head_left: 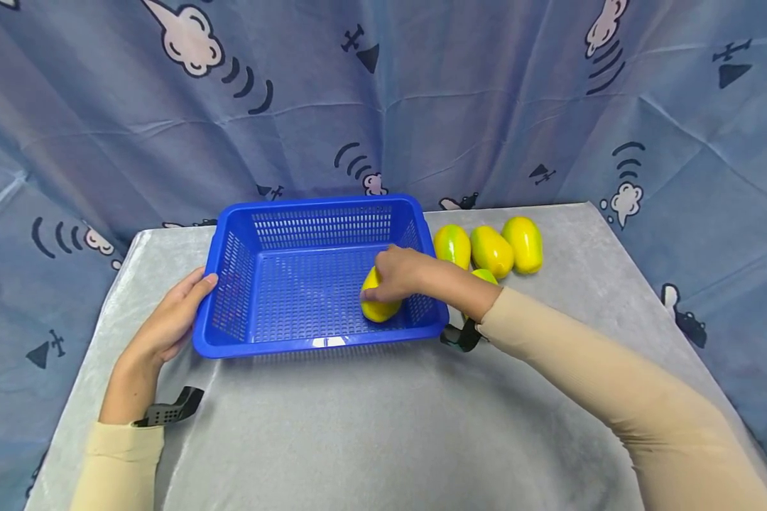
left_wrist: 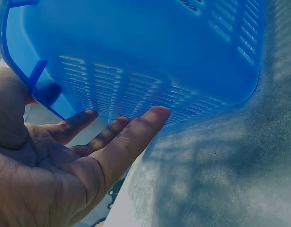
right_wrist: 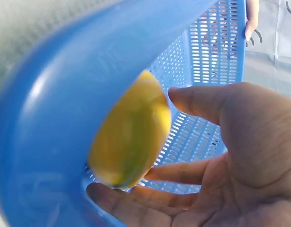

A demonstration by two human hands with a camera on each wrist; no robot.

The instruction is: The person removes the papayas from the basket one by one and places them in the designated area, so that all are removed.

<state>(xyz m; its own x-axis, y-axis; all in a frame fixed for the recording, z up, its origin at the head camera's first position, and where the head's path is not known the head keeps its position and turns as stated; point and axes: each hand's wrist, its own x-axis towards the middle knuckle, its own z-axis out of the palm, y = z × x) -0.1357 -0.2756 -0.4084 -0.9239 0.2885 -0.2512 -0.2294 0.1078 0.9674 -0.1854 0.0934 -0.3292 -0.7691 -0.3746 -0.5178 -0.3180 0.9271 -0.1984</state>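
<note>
A blue plastic basket [head_left: 262, 349] with slotted walls stands on the table. At its left end my left hand [head_left: 174, 316] holds the wall, thumb over the rim and fingers [left_wrist: 136, 132] against the outside. Inside, at the right end, lies a yellow-green mango [head_left: 382, 311]. My right hand [head_left: 399, 273] reaches over the right rim and grips this mango, thumb on one side and fingers on the other, as the right wrist view shows. The hand covers the mango's upper part in the head view.
Right of the basket, three mangoes [head_left: 492, 252] sit in a row on the grey tabletop [head_left: 371, 426]. Another mango [head_left: 486, 275] is partly hidden under my right forearm. A patterned blue curtain [head_left: 319, 85] hangs behind the table. Each wrist wears a black strap [head_left: 169, 411].
</note>
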